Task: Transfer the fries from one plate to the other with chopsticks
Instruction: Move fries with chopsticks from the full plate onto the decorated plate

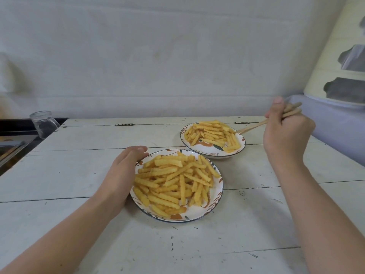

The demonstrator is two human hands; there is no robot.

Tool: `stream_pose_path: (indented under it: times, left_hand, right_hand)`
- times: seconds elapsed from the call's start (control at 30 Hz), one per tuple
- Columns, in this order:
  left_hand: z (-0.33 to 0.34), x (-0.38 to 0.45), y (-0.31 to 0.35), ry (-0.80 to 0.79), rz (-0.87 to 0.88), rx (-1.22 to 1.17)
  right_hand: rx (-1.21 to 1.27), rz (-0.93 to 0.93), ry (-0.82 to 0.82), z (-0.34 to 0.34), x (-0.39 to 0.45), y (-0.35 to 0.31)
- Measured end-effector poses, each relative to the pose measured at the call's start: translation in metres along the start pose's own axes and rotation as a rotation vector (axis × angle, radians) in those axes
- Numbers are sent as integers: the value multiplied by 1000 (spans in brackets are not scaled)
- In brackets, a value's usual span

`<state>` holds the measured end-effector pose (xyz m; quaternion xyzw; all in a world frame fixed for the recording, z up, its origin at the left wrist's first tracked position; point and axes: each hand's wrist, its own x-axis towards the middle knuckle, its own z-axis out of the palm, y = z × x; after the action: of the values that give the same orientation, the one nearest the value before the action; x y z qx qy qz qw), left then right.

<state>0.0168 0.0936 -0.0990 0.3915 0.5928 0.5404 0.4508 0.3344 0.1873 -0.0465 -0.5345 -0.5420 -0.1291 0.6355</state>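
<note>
Right hand: the right hand (287, 133) is curling its fingers round a pair of wooden chopsticks (256, 125), its grip pinching them near their upper ends.
Chopsticks: their tips are reaching down and left from the grip, resting among the fries (213, 133) at the right edge of the far plate (233, 152).
Left hand: the left hand (122, 171) is lying with fingers straight against the left rim of the near plate (197, 216).
Near plate: it is sitting on the white bench (79, 175), heaped with more fries (173, 178), well apart from the chopstick tips.

Glossy glazed plates (218, 185), pale wooden chopsticks (254, 126), clear glass jar (43, 123), scuffed white-painted plank table (79, 175)
</note>
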Motion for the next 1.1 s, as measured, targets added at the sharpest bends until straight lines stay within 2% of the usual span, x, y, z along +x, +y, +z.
stream_pose_path:
  times: [0.13, 0.3, 0.37, 0.43, 0.53, 0.63, 0.83, 0.97, 1.03, 1.1]
  left_hand:
    - [0, 1, -1, -3, 4, 4]
    - [0, 2, -3, -11, 4, 6]
    - [-1, 3, -3, -6, 4, 8]
    - [-1, 3, -2, -6, 4, 7]
    - [0, 3, -3, -6, 5, 1]
    - [1, 3, -2, -6, 5, -8]
    - [2, 1, 0, -3, -4, -9]
    - [1, 1, 0, -5, 4, -25]
    - [2, 2, -1, -4, 4, -29]
    - [3, 1, 0, -6, 0, -20]
  right_hand:
    - [22, 125, -105, 2, -3, 3]
    - [158, 291, 9, -6, 0, -1]
    - [268, 367, 52, -7, 4, -3]
    - [499, 503, 44, -7, 7, -9]
    - [879, 671, -123, -10, 9, -18]
    - [1075, 725, -332, -15, 9, -22]
    - [1129, 700, -606, -20, 4, -30]
    - [1075, 633, -787, -20, -2, -38]
    - [1057, 628, -818, -19, -5, -41]
    - [1114, 669, -746, -16, -5, -39]
